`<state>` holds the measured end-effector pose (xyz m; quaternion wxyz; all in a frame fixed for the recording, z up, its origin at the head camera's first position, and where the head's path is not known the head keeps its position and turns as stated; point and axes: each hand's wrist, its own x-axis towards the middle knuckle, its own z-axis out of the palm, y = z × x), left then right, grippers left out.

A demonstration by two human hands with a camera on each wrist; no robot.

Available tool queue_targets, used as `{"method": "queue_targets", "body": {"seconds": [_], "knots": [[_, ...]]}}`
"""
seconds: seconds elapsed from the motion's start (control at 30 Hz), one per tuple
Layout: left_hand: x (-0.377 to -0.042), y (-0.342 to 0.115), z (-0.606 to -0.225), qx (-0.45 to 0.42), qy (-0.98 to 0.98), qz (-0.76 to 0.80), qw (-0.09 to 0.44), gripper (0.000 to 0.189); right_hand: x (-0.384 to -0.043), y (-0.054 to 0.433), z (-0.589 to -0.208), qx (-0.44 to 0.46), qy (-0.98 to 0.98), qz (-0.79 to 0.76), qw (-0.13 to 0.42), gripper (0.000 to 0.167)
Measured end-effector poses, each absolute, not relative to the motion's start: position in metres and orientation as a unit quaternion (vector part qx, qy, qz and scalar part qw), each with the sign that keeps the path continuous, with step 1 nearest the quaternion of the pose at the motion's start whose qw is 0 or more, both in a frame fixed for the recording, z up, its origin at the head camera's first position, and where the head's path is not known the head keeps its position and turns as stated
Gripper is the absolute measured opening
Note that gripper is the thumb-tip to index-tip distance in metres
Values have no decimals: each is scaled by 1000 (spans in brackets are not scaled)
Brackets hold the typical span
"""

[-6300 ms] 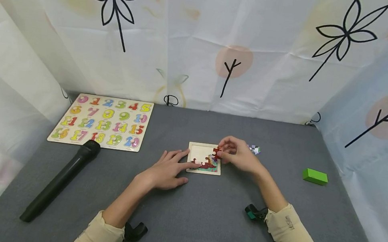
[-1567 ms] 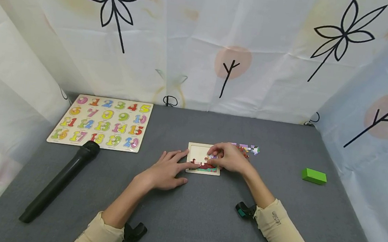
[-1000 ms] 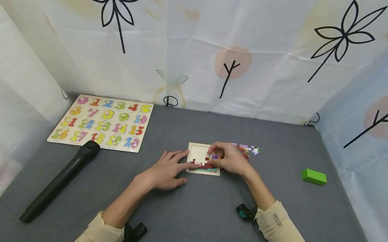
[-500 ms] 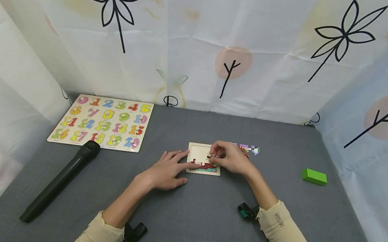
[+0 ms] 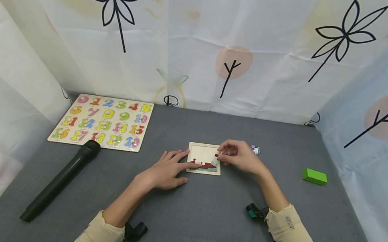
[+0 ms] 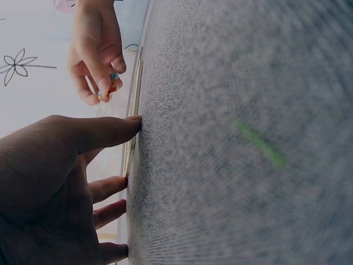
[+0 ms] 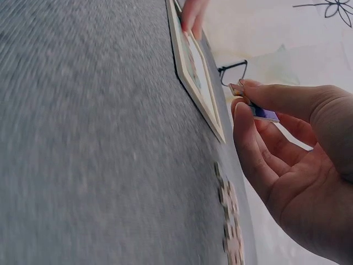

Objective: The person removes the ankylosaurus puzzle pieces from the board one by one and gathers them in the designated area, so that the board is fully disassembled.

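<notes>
My left hand [image 5: 166, 172] lies with fingers spread, its fingertips on the left side of a small wooden jigsaw tray [image 5: 201, 150]. Joined red-brown and green pieces [image 5: 207, 166] fill the tray's bottom row; bare wood shows above them. Between thumb and fingers, my right hand [image 5: 242, 157] pinches a purple, multicoloured jigsaw piece [image 7: 263, 114], held up near the tray's right edge. In the right wrist view, this piece is clear of the tray. Loose jigsaw pieces [image 7: 231, 221] lie on the cloth beside the tray; the right hand mostly hides them in the head view.
A number puzzle board [image 5: 101, 121] lies at the back left, with a black microphone [image 5: 63, 179] touching or overlapping its front edge. To the right sits a green block [image 5: 314, 176]. Grey cloth [image 5: 203, 223] covers the table, and patterned white curtains [image 5: 194, 56] enclose it.
Earlier the right hand held a red piece, and later worked inside the tray. It has since lifted the purple piece out and moved right with it. The left hand has stayed put.
</notes>
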<state>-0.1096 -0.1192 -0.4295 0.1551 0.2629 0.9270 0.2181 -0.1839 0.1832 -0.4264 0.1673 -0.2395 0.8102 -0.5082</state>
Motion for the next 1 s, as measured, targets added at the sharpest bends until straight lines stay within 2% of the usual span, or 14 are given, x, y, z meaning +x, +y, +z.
{"method": "queue_targets", "body": {"seconds": [0.47, 1.0], "knots": [[-108, -119, -429, 265, 926, 223, 150, 54, -183, 226, -420, -213, 813, -523, 143, 22], [-108, -119, -428, 263, 926, 224, 151, 54, -182, 277, -420, -187, 856, -470, 107, 25]]}}
